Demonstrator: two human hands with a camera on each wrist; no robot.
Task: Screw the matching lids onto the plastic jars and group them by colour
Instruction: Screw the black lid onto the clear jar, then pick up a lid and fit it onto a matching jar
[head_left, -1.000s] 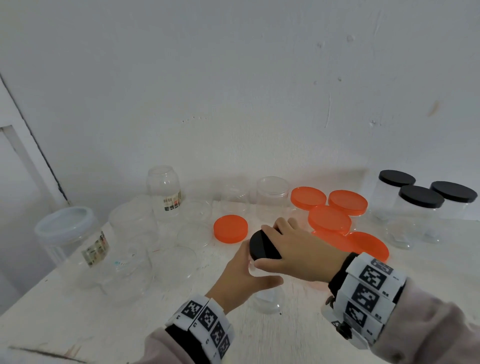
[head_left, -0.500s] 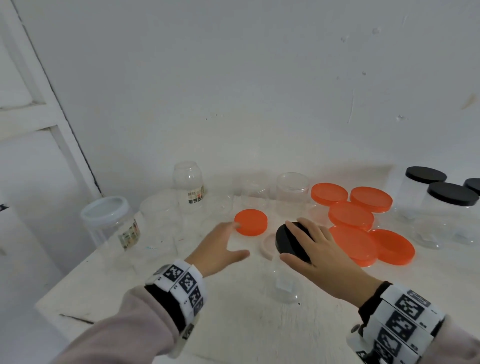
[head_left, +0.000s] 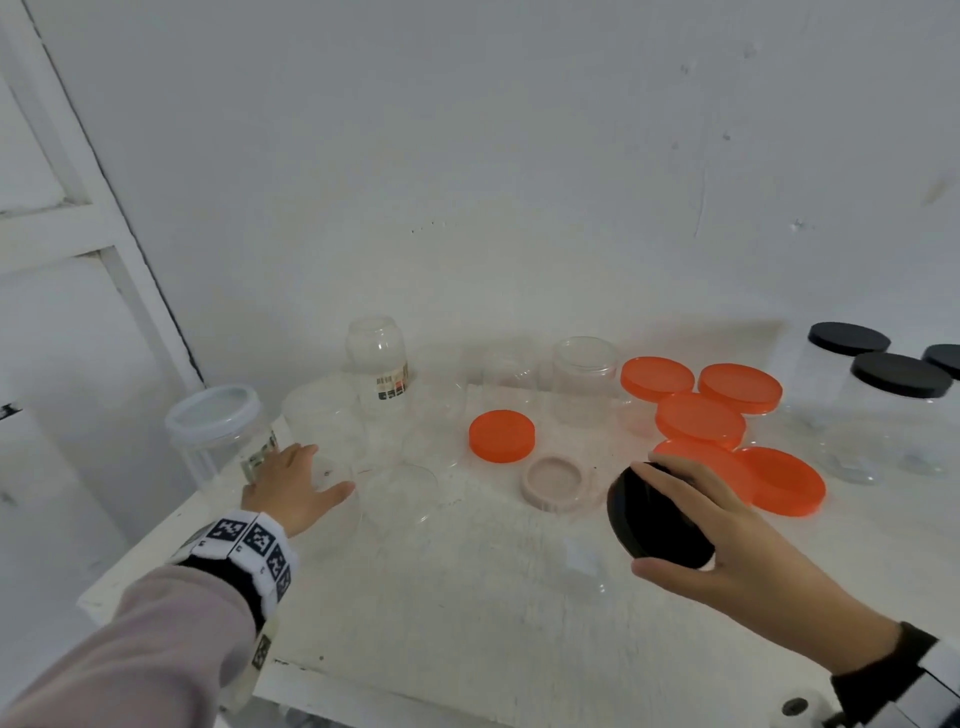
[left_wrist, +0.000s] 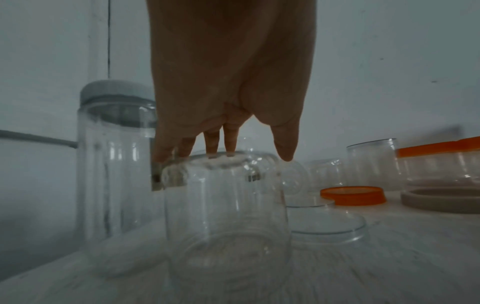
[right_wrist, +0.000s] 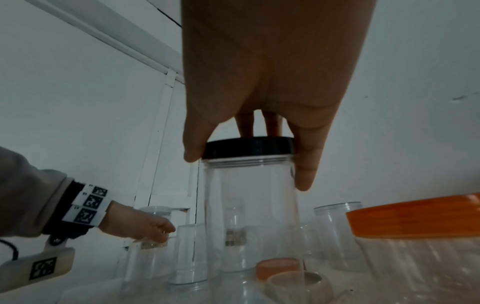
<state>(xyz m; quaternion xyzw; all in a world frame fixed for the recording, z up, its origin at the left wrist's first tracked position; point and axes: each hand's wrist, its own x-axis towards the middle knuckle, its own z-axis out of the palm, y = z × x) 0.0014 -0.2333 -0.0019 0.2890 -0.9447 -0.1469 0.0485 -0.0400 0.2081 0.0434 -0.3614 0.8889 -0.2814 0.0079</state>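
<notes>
My right hand grips the black lid that sits on a clear jar, thumb on one side and fingers on the other. The right wrist view shows the lid seated on that jar. I cannot tell whether the jar touches the table. My left hand is far left, its straight fingers resting on top of a clear lidless jar and the thumb held apart. A loose orange lid and a beige lid lie between the hands.
Several orange lids are piled at the back right, with three black-lidded jars beyond them. A white-lidded jar, a labelled jar and more clear jars stand at the back left. The table's left edge is near my left wrist.
My left hand let go of the black-lidded jar and moved left onto a clear jar. My right hand kept its grip on the black lid and carried the jar slightly right.
</notes>
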